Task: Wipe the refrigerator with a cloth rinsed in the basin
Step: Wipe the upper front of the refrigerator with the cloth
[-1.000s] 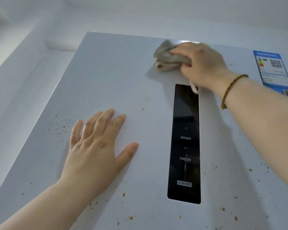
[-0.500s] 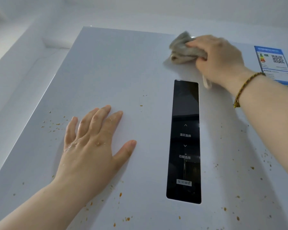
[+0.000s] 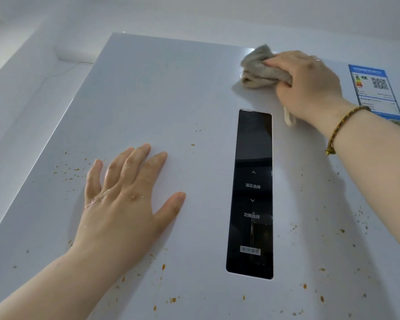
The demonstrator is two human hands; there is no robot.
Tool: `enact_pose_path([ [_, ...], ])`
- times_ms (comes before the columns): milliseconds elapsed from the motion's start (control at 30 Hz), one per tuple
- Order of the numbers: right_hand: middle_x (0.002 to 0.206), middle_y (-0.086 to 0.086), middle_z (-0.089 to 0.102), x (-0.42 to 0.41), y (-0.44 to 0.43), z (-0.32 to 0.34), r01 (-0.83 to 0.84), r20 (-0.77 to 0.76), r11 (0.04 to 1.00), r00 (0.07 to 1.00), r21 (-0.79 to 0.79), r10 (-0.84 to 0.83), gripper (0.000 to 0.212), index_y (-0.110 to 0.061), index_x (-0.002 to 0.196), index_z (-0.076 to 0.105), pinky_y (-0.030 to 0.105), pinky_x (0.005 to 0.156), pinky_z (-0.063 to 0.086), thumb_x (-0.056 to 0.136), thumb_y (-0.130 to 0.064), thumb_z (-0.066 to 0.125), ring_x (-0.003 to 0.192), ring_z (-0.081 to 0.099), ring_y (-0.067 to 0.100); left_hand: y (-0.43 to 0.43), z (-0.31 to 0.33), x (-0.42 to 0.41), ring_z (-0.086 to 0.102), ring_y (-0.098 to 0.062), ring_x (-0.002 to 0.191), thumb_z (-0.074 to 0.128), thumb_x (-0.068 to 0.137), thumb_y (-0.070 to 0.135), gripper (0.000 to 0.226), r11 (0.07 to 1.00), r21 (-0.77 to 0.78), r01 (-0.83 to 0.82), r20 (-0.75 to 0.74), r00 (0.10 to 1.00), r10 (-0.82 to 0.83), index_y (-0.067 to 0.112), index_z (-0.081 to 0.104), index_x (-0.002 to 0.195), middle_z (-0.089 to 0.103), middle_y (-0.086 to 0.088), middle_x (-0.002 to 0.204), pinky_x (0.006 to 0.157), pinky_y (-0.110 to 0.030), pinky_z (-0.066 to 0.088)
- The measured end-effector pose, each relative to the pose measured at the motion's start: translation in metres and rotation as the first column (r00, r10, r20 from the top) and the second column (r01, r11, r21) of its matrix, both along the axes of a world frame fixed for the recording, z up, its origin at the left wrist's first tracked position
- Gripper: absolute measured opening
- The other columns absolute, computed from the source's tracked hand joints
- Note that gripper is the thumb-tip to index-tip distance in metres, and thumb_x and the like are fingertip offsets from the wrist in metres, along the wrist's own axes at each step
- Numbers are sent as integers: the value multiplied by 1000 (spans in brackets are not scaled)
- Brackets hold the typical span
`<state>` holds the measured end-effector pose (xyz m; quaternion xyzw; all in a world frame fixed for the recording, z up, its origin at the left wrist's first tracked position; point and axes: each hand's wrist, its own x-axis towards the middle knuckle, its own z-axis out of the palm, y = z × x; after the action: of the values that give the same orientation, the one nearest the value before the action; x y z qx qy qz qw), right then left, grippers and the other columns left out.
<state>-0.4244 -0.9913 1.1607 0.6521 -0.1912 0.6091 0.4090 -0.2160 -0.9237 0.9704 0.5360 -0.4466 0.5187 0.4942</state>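
The pale grey refrigerator door (image 3: 171,100) fills the view, speckled with small orange-brown splatters low down and at both sides. A bunched grey-beige cloth (image 3: 261,68) is pressed to the door near its top edge, above the black control panel (image 3: 252,195). My right hand (image 3: 310,86) is shut on the cloth, with a braided bracelet on the wrist. My left hand (image 3: 125,202) lies flat and wet on the door, fingers spread, left of the panel. The basin is out of view.
A blue energy label (image 3: 374,88) with a QR code is stuck at the door's upper right. White walls and a ceiling recess (image 3: 62,54) surround the refrigerator's top and left side.
My right hand has slid the cloth along the top of the door towards the right. My left hand has stayed flat in the same spot.
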Motion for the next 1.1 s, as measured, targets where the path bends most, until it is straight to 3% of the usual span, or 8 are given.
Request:
enact_pose_path([
  [133, 140, 5, 44, -3, -5, -13, 35, 100, 999, 994, 11, -36, 45, -20, 134, 46, 41, 101, 30, 90, -6, 41, 124, 39, 33, 0, 1, 0, 27, -15, 122, 35, 80, 55, 58, 1000, 10, -24, 0, 1000, 24, 19, 49, 124, 55, -8, 129, 102, -28, 1],
  [300, 120, 13, 62, -11, -17, -48, 62, -218, 967, 969, -245, -118, 44, -8, 116, 62, 47, 84, 47, 79, -12, 39, 100, 60, 39, -2, 0, -1, 26, -15, 122, 33, 80, 54, 60, 1000, 0, -5, -26, 1000, 5, 17, 51, 124, 54, -9, 131, 102, -28, -1],
  [467, 138, 11, 47, -49, -26, -38, 38, 205, 999, 978, 8, -39, 43, -12, 131, 49, 45, 99, 35, 90, -7, 44, 122, 42, 37, 2, -2, -4, 3, -4, 130, 13, 72, 65, 80, 999, -52, 12, -27, 1000, -14, 26, 37, 138, 29, 3, 149, 102, -21, -19],
  [533, 140, 8, 46, -45, -23, -53, 37, 190, 998, 981, 57, -47, 43, -14, 132, 48, 44, 101, 32, 89, -6, 44, 124, 41, 35, 3, -2, -5, -4, -2, 132, 5, 66, 67, 87, 998, -58, 22, -26, 999, -23, 30, 27, 141, 17, 8, 153, 99, -20, -25],
  [633, 126, 13, 58, -35, -25, -88, 42, 0, 993, 999, -111, -43, 45, -8, 120, 59, 46, 90, 43, 79, -8, 42, 107, 55, 39, 4, -1, -6, -6, -5, 138, 0, 62, 67, 90, 1000, -18, 9, -41, 999, -10, 32, 19, 143, 7, 10, 154, 96, -19, -28],
  [867, 114, 10, 66, -46, -25, -94, 33, -225, 969, 970, -243, -90, 46, -11, 109, 66, 42, 76, 50, 73, -14, 38, 93, 64, 34, 5, 0, -23, 8, -11, 140, 34, 81, 58, 66, 997, -52, 49, -44, 998, -51, 25, 35, 138, 25, 4, 151, 102, -13, -23],
  [967, 114, 13, 66, -67, -36, -69, 58, -160, 965, 982, -256, -101, 46, -9, 109, 66, 48, 78, 49, 74, -11, 37, 94, 63, 37, 3, -3, -41, 19, -11, 133, 24, 70, 60, 75, 995, -69, 77, -52, 995, -81, 21, 44, 131, 41, -1, 142, 98, -6, -21],
  [1100, 141, 5, 45, -104, -51, -24, 81, 12, 992, 997, -98, -80, 45, -15, 131, 50, 42, 98, 34, 88, -2, 42, 124, 42, 34, -12, -8, -71, 16, -5, 126, 27, 71, 60, 72, 991, -74, 111, -23, 993, -113, 22, 47, 128, 46, 0, 137, 99, -3, -21],
])
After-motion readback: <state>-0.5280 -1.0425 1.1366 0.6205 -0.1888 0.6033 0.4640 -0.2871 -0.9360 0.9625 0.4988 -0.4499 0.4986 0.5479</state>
